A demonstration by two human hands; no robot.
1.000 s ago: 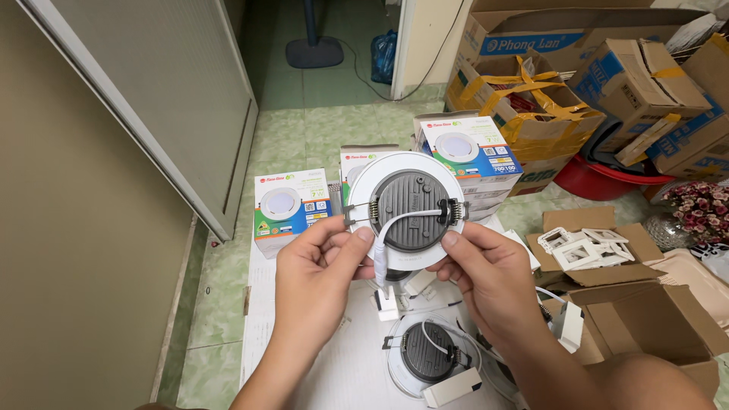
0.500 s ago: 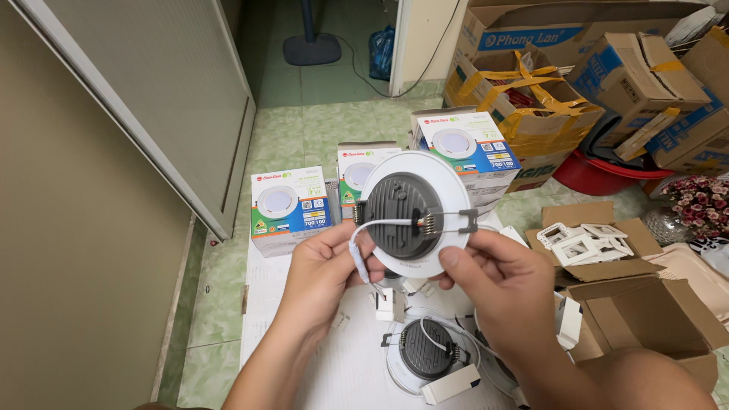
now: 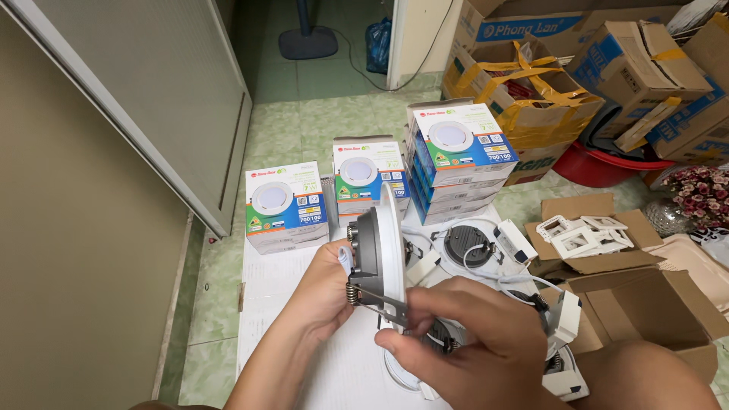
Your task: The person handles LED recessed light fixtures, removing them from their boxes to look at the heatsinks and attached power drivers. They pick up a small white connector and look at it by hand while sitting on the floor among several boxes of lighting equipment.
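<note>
A: Where is the round downlight [image 3: 380, 254]?

B: Held edge-on above the white sheet [image 3: 296, 357], dark back facing left, white rim right.

A: And the hands?

B: The left hand [image 3: 323, 292] cups the dark back, fingers curled around it. The right hand [image 3: 463, 345] pinches the metal spring clip [image 3: 380, 304] at its near edge.

A: Beyond?

B: Printed lamp boxes [image 3: 285, 206] stand farther off.

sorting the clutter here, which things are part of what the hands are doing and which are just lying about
In hand:
- round downlight, turned edge-on, in the grip of the left hand and right hand
- its spring clip

Lying about:
- boxed lights
- loose downlight on the white sheet
- cardboard boxes
- red basin
- flowers
</note>
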